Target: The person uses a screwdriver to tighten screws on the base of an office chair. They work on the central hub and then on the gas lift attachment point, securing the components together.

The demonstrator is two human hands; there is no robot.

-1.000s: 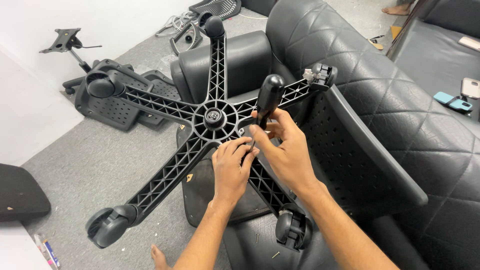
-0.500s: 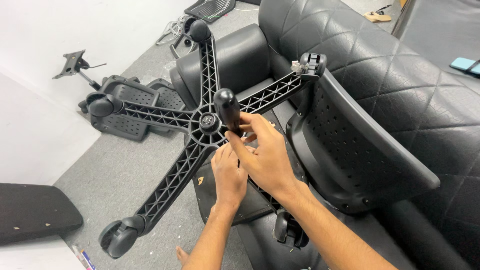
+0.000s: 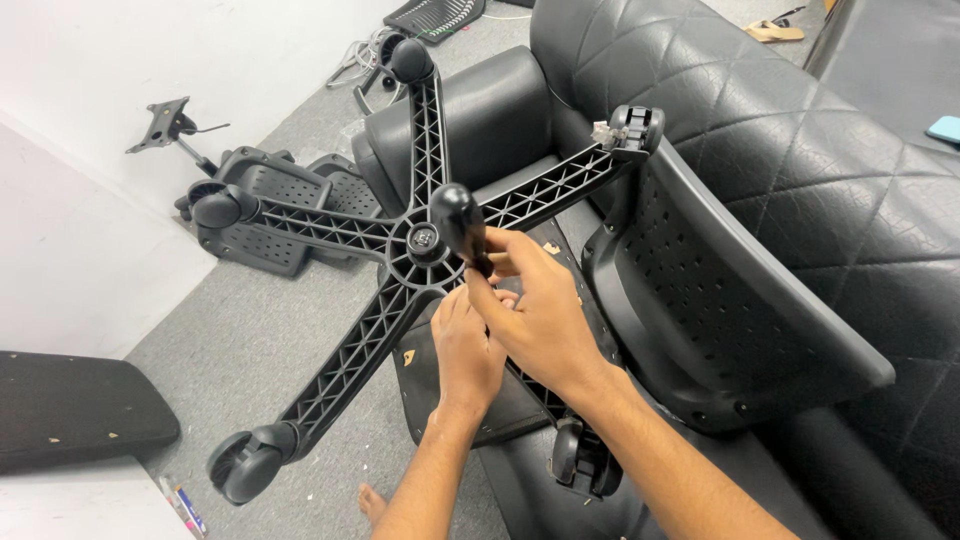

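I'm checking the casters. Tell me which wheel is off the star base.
The loose caster in the right hand, held above the hub. The other casters, like the lower-left one and the far one, sit on arm tips.

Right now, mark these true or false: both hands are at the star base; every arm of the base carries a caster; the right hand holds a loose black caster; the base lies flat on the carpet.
1. Both hands are at the star base. True: the left hand and right hand work near its hub.
2. Every arm carries a caster. False: the arm tip by the seat shows a bare socket.
3. The right hand holds a loose black caster. True.
4. The base lies flat on the carpet. False: it rests tilted against the black chair seat.
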